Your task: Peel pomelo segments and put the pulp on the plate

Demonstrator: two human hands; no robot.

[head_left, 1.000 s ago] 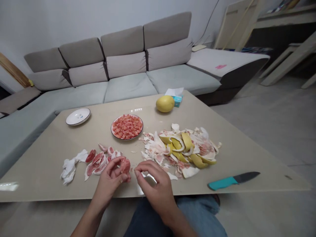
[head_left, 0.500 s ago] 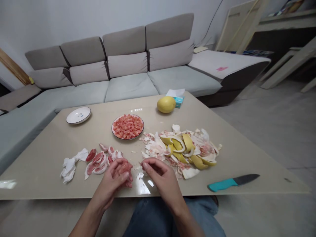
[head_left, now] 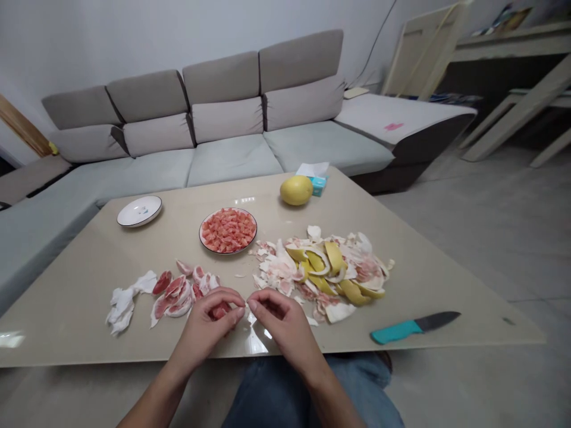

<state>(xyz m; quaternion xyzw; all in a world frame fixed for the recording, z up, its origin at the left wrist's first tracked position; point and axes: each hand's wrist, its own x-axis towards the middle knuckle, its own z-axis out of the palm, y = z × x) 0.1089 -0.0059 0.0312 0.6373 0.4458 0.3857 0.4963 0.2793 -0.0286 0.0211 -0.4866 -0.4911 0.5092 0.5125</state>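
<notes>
My left hand [head_left: 209,324] is curled around a pink pomelo segment [head_left: 220,310] just above the front edge of the beige table [head_left: 89,261]. My right hand [head_left: 281,321] is beside it, fingers bent and pinched at the segment's end, fingertips of both hands almost touching. Left of my hands lie several pink pomelo segments [head_left: 173,294] and a crumpled white tissue [head_left: 125,300]. Behind them stands a plate of peeled pomelo pieces [head_left: 228,229]. A heap of yellow peel and white pith [head_left: 325,270] lies to the right of my hands.
A teal-handled knife [head_left: 413,328] lies near the table's front right edge. A whole yellow pomelo [head_left: 296,190] and a tissue box [head_left: 316,177] sit at the far edge, an empty white plate [head_left: 139,211] at the far left. A grey sofa [head_left: 232,131] runs behind the table.
My right hand has moved left and closed in on the segment, meeting my left hand's fingertips. My left hand has turned over so the segment is mostly hidden.
</notes>
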